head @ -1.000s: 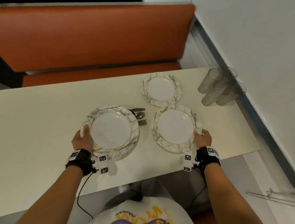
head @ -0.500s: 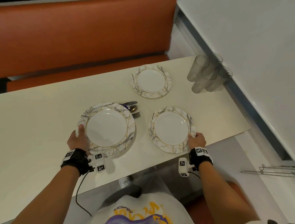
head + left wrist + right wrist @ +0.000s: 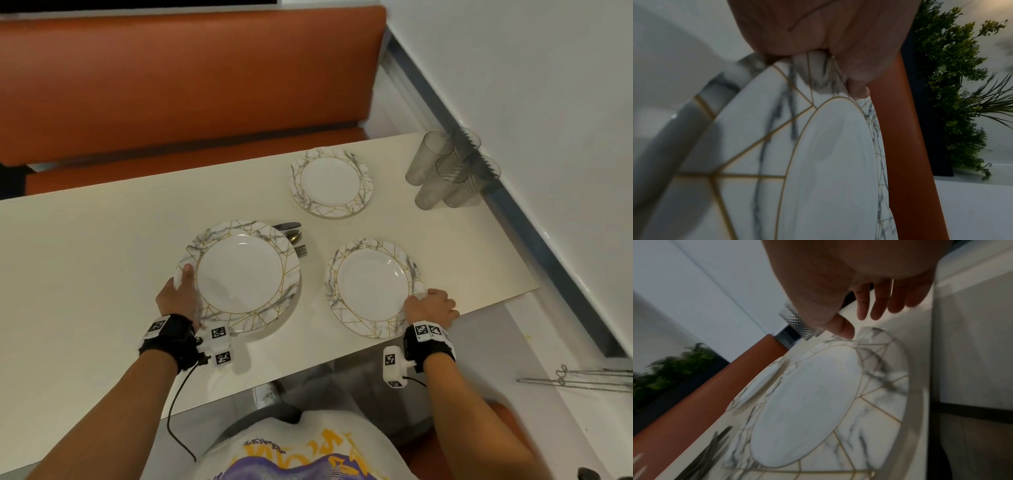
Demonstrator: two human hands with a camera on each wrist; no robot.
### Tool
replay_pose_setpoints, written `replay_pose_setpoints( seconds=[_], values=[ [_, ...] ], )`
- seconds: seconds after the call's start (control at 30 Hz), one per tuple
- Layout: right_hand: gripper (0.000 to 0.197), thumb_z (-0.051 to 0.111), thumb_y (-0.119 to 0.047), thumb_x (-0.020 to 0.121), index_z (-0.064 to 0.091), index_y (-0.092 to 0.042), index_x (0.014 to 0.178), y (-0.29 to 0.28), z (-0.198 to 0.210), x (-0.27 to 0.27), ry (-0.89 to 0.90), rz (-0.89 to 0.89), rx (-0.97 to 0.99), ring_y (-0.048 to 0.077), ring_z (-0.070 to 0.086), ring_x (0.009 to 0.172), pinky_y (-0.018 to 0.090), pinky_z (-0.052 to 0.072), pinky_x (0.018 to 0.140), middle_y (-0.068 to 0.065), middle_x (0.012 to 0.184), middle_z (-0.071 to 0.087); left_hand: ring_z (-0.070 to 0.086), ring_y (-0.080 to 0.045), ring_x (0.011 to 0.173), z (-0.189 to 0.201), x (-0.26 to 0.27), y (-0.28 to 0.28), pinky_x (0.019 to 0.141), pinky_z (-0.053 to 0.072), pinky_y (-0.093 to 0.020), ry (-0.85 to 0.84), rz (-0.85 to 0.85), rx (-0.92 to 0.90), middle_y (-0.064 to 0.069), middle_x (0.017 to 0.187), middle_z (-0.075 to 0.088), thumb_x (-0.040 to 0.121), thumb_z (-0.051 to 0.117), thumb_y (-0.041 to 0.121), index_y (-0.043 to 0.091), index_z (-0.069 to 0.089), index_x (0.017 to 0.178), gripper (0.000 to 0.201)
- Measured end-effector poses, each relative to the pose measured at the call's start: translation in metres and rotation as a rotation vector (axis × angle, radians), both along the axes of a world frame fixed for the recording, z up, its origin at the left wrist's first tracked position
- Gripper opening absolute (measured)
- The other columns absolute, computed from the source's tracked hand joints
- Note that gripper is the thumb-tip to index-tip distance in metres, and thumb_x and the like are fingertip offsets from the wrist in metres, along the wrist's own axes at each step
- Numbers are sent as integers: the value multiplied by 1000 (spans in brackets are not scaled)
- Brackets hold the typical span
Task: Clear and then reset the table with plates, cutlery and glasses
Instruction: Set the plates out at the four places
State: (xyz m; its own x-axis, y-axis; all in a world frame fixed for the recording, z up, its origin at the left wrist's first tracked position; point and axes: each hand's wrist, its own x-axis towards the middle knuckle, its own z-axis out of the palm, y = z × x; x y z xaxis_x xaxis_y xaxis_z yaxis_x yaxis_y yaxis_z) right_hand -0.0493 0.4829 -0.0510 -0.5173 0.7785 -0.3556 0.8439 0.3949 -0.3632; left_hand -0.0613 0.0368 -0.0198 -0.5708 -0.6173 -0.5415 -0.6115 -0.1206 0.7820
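While two marbled plates are handled at once, the risks lie at the near edge of the surface [image 3: 85,246]. The left plate [image 3: 239,277] is gripped at its left rim by the left hand [image 3: 178,294], thumb on top and fingers presumably beneath; it appears lifted above the surface, and it overlaps the cutlery [image 3: 294,240], of which only a knife tip, a spoon bowl and fork tines are seen past its far rim. The right plate [image 3: 373,287] lies flat on the surface close to the near edge, and only its right rim is touched by the thumb of the right hand [image 3: 430,306]; in the wrist view the fingers [image 3: 879,305] are seen straight and spread past the rim, so nothing is clasped there. If this plate is drawn further toward the body, it could be tipped over the edge. If the left plate is lowered carelessly, the cutlery could be struck or trapped under it. A third plate [image 3: 330,183] sits further back, and the glasses [image 3: 445,171], clustered at the right corner, could be knocked by a wide reach.
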Motion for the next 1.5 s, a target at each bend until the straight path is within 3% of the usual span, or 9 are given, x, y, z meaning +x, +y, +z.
replay_pose_setpoints(
  seconds=[0.27,0.37,0.5,0.67,0.77,0.83,1.1,1.23,1.5],
  values=[
    [23,63,-12,90,64,-14,112,-84,34,-38,284,490,-142,33,57,112,36,46,89,12,112,63,66,-30,101,14,-4,-9,92,56,-41,-12,-4,80,-8,111,72,53,68,90,11,71,109,98],
    [26,63,-30,97,63,-13,117,-134,55,-51,300,641,-406,22,65,99,28,49,82,5,105,66,64,-31,119,26,-3,-8,102,53,-44,14,-3,96,-5,131,67,62,71,87,8,64,134,107],
    [45,65,-50,93,56,-13,117,-186,74,-67,217,876,-455,12,55,81,24,44,67,-5,93,57,64,-34,120,29,-2,-16,99,55,-50,26,3,111,-8,130,69,57,71,91,10,68,128,108],
    [67,73,-46,86,52,-10,138,-217,71,-100,151,986,-356,32,67,98,32,54,75,10,125,62,55,-42,133,33,-4,-33,102,50,-59,-8,83,130,-15,150,54,61,67,91,8,46,150,124],
    [62,72,-36,90,50,-9,141,-230,74,-128,169,917,-371,33,62,115,36,55,89,14,136,55,71,-39,97,26,-7,-48,77,59,-43,-35,158,144,-19,116,71,75,58,88,2,63,122,98],
    [56,67,-30,94,48,-9,143,-236,74,-152,186,873,-407,28,54,125,28,44,95,12,141,53,51,-28,60,24,-4,-59,55,41,-32,-47,214,117,-12,76,56,94,49,72,4,61,94,70],
    [56,50,-24,104,32,-9,155,-292,49,-244,143,664,-535,34,38,144,41,34,115,13,158,39,65,-46,110,26,27,-99,92,54,-51,-102,470,32,-32,126,63,101,52,52,-11,59,129,69],
    [53,52,-22,103,38,-10,152,-337,21,-272,79,741,-556,35,44,139,43,38,112,13,153,46,55,-34,72,27,48,-106,63,47,-39,-108,592,5,-18,69,54,97,52,54,0,59,88,55],
    [57,61,-28,94,47,-12,146,-401,-17,-292,-52,807,-533,35,53,131,45,48,107,12,148,52,48,-25,63,22,62,-99,59,41,-31,-90,696,16,-7,70,52,102,53,48,4,64,98,46]
  ],
)
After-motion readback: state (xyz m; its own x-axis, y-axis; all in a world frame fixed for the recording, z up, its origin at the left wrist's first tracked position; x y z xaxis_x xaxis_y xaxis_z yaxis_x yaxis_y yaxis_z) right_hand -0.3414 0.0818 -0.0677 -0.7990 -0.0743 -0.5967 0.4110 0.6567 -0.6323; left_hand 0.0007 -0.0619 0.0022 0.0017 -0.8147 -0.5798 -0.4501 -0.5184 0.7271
